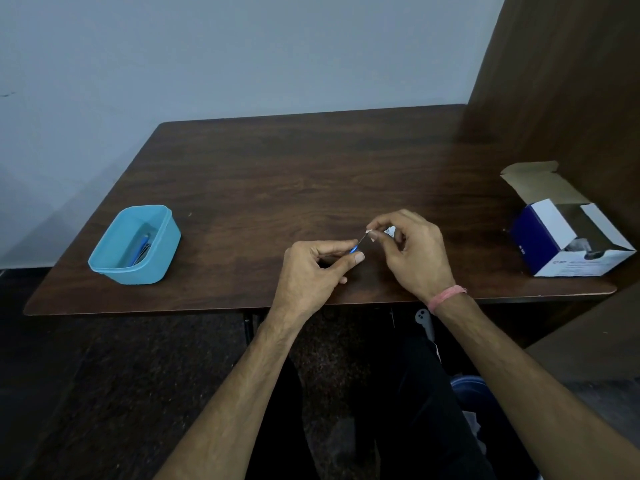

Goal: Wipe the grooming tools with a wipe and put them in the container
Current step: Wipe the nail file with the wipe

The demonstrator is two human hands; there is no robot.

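Hidden: wipe (389,231) mostly covered by right hand (412,251), tool tip too small to read | Grip: left hand (311,268) pinches tool (356,247) handle, right fingers pinch wipe on its tip | Place: well right of container (135,245), tools inside.

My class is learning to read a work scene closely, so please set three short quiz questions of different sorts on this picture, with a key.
1. True or false: the blue tub already holds some tools.
2. Which hand pinches the blue handle of the small tool? A) left hand B) right hand C) neither
3. Fill in: the open cardboard box stands near the table's ______ edge, as the person sees it.

Key:
1. True; thin tools lie inside it.
2. A; the left hand holds the handle, while the right hand's fingers pinch a small white wipe on the metal end.
3. right
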